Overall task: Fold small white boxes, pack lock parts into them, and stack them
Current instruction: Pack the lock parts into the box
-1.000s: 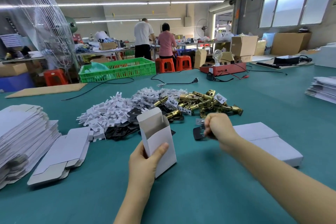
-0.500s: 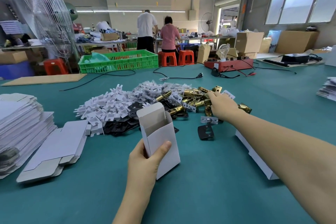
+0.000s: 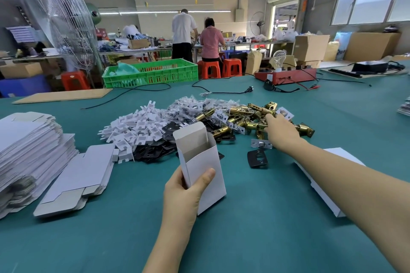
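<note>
My left hand (image 3: 184,193) grips a folded small white box (image 3: 206,162) upright over the green table, its top flap open and the inside empty. My right hand (image 3: 281,133) reaches forward onto the pile of brass latches (image 3: 246,115). Its fingers lie among the latches, so whether it grips one is hidden. A loose black plate (image 3: 257,158) and a silver plate (image 3: 261,144) lie just left of my right wrist. Further left are heaps of white plastic pieces (image 3: 133,128) and black plates (image 3: 153,150).
A tall stack of flat box blanks (image 3: 26,146) sits at the left, with a smaller stack (image 3: 77,177) beside it. Closed white boxes (image 3: 319,184) lie under my right forearm. A green crate (image 3: 150,72), a red device (image 3: 286,75) and cables stand at the far edge. Two people work behind.
My right hand left the black and silver plates on the table and moved forward onto the brass latch pile. The left hand kept the box steady.
</note>
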### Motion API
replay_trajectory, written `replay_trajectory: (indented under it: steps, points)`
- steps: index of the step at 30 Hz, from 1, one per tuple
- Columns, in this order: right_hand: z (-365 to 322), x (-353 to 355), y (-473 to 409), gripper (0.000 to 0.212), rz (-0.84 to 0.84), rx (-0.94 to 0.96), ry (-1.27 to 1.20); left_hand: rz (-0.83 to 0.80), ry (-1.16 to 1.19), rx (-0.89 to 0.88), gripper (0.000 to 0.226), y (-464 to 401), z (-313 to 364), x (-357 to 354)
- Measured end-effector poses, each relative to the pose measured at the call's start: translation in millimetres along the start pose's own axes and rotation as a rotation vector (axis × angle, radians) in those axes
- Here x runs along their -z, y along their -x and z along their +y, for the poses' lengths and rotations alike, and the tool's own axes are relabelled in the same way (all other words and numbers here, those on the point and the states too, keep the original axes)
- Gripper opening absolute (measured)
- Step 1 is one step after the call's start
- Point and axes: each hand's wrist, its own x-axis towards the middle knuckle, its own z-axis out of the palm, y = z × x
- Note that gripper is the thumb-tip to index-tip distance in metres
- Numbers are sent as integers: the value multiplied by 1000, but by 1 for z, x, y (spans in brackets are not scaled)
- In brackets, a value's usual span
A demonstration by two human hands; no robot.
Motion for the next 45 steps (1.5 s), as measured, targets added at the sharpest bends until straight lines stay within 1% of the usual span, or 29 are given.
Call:
replay_trajectory:
  steps: [4, 7, 8, 9, 10, 12, 14, 16, 19, 21, 23, 29, 33, 35, 40, 42, 45]
  points:
    - [-10, 22, 5, 8, 97, 30, -200, 6, -18, -4, 38, 1, 0, 0]
    - [-10, 37, 16, 11, 206, 10, -365, 14, -23, -2, 31, 1, 0, -1]
    - [-8, 41, 23, 9, 240, -25, -469, 13, -25, 4, 26, 1, 0, -1]
    - [-6, 45, 31, 7, 263, -78, -625, 11, -26, 10, 23, 1, 1, -1]
    - [-4, 49, 39, 4, 276, -142, -816, 12, -31, 15, 22, 1, 1, -1]
    - [0, 57, 52, 7, 290, -257, -1188, 18, -43, 21, 21, 1, 1, -1]
    - [1, 69, 59, 8, 274, -325, -1494, 10, -49, 18, 21, 2, 3, -2]
    - [1, 84, 63, 6, 220, -354, -1707, -9, -61, 17, 22, 3, 3, -2]
    - [3, 109, 68, 9, 112, -305, -1895, -76, -81, 27, 31, 4, 4, -4]
    - [4, 128, 74, 5, 23, -211, -1910, -112, -84, 28, 31, 5, 4, -5]
    - [3, 145, 81, 4, -37, -75, -1854, -139, -88, 25, 29, 6, 3, -6]
    - [-22, 177, 101, 9, -207, 324, -1633, -254, -210, 12, 32, 12, 2, -11]
    - [-40, 176, 112, 16, -336, 508, -1412, -264, -235, -8, 35, 14, 5, -12]
    - [-49, 171, 114, 19, -378, 547, -1294, -269, -250, -9, 36, 14, 5, -12]
    - [-60, 162, 112, 14, -423, 539, -1039, -263, -233, 19, 36, 13, 2, -11]
    - [-60, 163, 112, 13, -402, 507, -995, -254, -238, 17, 34, 12, 1, -11]
    - [-64, 163, 111, 12, -324, 460, -903, -231, -267, 7, 35, 13, -1, -11]
